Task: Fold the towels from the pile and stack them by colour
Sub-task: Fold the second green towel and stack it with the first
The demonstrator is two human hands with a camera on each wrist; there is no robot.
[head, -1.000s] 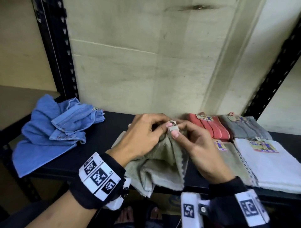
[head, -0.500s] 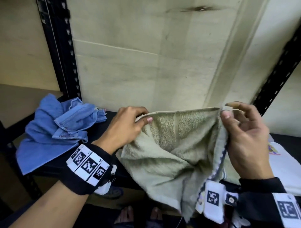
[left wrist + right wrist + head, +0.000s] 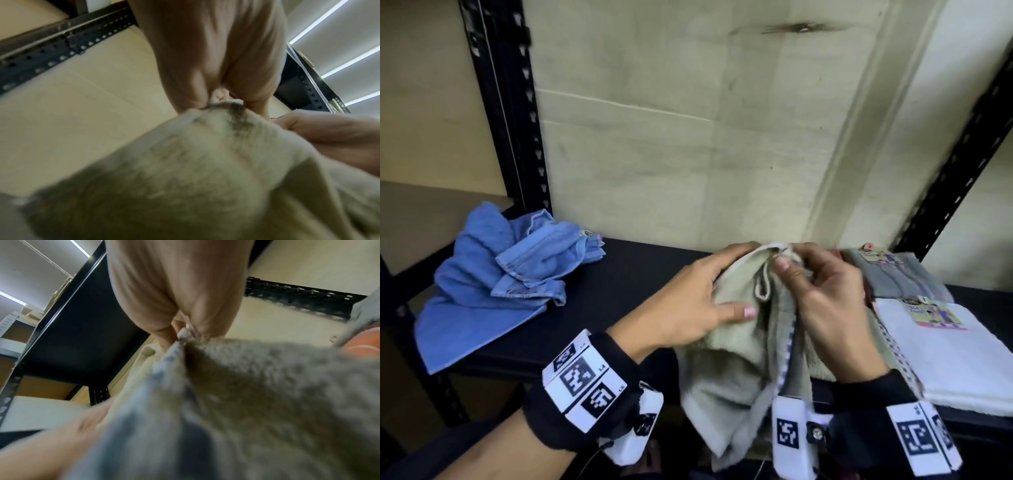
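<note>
A pale green towel [image 3: 736,370] hangs doubled over the shelf's front edge, its top corners brought together. My left hand [image 3: 688,301] grips its upper left side, thumb lying across the cloth. My right hand [image 3: 818,291] pinches the upper corner next to it. The left wrist view shows fingers pinching the towel [image 3: 185,170] at its top. In the right wrist view the towel [image 3: 257,402] fills the frame, pinched the same way. Blue towels [image 3: 503,277] lie in a loose pile on the shelf's left end.
The black shelf [image 3: 626,274] carries folded stacks at the right: a grey towel [image 3: 897,277], a white towel [image 3: 945,349] with a paper label, and a green folded towel [image 3: 887,346] under my right hand. Black slotted uprights [image 3: 510,113] stand at both ends.
Half a second ago the green towel was spread wide between my hands. Now both hands have come together, so the towel's top corners meet and it hangs doubled.
</note>
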